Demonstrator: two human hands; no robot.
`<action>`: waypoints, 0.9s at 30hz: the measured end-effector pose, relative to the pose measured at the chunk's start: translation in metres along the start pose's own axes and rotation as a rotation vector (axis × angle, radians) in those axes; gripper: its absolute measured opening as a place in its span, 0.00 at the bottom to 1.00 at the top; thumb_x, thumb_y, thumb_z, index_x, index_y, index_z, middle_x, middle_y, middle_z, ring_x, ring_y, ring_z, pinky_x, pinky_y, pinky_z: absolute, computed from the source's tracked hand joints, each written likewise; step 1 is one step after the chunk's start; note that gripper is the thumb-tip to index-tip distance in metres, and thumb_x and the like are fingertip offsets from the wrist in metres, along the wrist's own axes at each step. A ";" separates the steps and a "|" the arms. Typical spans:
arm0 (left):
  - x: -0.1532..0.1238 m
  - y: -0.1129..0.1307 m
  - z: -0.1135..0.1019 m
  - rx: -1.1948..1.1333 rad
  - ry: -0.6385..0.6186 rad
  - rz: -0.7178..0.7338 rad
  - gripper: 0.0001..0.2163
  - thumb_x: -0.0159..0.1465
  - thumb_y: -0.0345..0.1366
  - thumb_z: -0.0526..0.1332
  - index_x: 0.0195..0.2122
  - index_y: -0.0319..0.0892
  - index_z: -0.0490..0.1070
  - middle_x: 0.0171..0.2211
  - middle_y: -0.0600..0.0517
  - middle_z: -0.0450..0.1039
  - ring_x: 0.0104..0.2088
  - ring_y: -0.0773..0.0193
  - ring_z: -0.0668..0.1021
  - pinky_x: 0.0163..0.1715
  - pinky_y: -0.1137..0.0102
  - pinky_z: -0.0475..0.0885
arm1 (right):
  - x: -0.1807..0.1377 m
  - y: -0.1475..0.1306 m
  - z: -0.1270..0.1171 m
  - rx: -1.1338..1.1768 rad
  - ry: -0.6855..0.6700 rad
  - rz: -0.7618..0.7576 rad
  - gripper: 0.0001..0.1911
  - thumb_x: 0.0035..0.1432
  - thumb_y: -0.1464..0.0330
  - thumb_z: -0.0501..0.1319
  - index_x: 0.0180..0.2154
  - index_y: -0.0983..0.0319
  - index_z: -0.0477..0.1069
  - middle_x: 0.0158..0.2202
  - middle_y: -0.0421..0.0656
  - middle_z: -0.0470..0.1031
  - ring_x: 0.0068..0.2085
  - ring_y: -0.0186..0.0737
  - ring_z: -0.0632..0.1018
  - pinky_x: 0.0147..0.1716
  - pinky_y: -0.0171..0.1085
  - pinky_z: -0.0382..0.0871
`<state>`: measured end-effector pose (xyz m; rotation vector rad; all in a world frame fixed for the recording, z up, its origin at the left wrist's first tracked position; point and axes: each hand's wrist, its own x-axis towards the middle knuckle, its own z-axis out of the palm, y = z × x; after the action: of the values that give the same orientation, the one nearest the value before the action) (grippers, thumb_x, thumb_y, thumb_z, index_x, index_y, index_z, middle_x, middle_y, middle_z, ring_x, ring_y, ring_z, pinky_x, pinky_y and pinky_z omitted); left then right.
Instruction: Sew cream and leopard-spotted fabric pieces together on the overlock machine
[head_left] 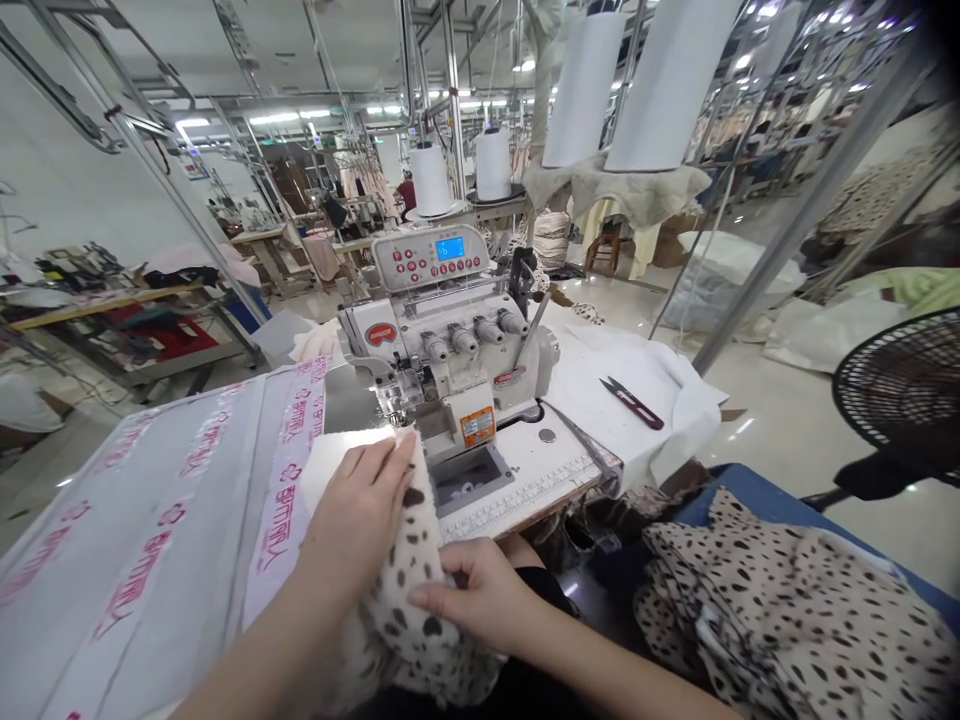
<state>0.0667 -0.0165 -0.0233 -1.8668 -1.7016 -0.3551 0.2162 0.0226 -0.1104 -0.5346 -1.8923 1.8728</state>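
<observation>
A white fluffy fabric piece with dark spots runs from the needle area of a white overlock sewing machine down toward my lap. My left hand lies over the fabric just in front of the presser foot, fingers stretched forward and pressing it flat. Lower down, my right hand pinches the fabric's right edge between thumb and fingers. The fabric's far end reaches under the machine head, where the needle itself is too small to make out.
Thread snips lie on white cloth right of the machine. Spotted fabric is heaped at the lower right, below a black fan. Large thread cones stand behind. A table covered in printed plastic extends on the left.
</observation>
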 end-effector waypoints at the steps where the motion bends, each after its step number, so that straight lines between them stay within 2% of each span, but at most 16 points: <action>1: 0.000 0.000 0.000 -0.016 -0.002 -0.017 0.16 0.63 0.31 0.52 0.51 0.31 0.63 0.42 0.43 0.69 0.42 0.57 0.68 0.43 0.63 0.69 | 0.000 -0.001 -0.001 -0.009 0.002 0.001 0.21 0.46 0.59 0.63 0.16 0.64 0.57 0.17 0.34 0.51 0.22 0.27 0.54 0.19 0.29 0.47; 6: -0.003 -0.003 -0.001 -0.100 -0.011 -0.075 0.14 0.64 0.31 0.50 0.47 0.32 0.66 0.43 0.44 0.69 0.44 0.59 0.68 0.45 0.64 0.67 | 0.001 -0.006 -0.005 -0.028 0.009 0.005 0.22 0.46 0.60 0.63 0.15 0.64 0.54 0.17 0.33 0.48 0.22 0.27 0.53 0.18 0.29 0.45; 17: 0.008 -0.017 0.002 -0.139 -0.063 -0.108 0.16 0.65 0.34 0.48 0.49 0.34 0.67 0.45 0.44 0.70 0.45 0.58 0.69 0.45 0.63 0.68 | 0.010 -0.013 -0.016 -0.037 0.029 0.007 0.22 0.46 0.58 0.63 0.16 0.64 0.55 0.18 0.34 0.49 0.22 0.28 0.54 0.19 0.29 0.46; 21: 0.008 -0.017 0.004 -0.156 -0.105 -0.114 0.17 0.64 0.36 0.47 0.52 0.39 0.66 0.46 0.45 0.68 0.45 0.56 0.69 0.45 0.60 0.68 | 0.012 -0.012 -0.017 -0.055 0.040 0.019 0.22 0.46 0.59 0.63 0.16 0.63 0.54 0.18 0.34 0.49 0.22 0.28 0.54 0.19 0.29 0.46; 25: 0.007 -0.020 -0.002 -0.241 -0.129 -0.167 0.17 0.64 0.39 0.47 0.51 0.43 0.67 0.48 0.46 0.68 0.48 0.57 0.69 0.48 0.59 0.66 | 0.006 -0.015 -0.020 -0.058 0.006 -0.041 0.20 0.47 0.61 0.63 0.17 0.64 0.56 0.20 0.35 0.53 0.24 0.29 0.57 0.22 0.29 0.50; 27: 0.007 -0.023 -0.006 -0.344 -0.140 -0.255 0.15 0.64 0.40 0.49 0.47 0.45 0.69 0.48 0.49 0.69 0.48 0.59 0.70 0.49 0.62 0.66 | 0.001 -0.018 -0.024 -0.059 -0.003 -0.055 0.21 0.47 0.61 0.64 0.17 0.64 0.55 0.21 0.35 0.54 0.25 0.29 0.58 0.23 0.30 0.50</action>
<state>0.0467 -0.0143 -0.0093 -1.9493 -2.0888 -0.6695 0.2289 0.0433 -0.0920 -0.4937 -1.9502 1.7889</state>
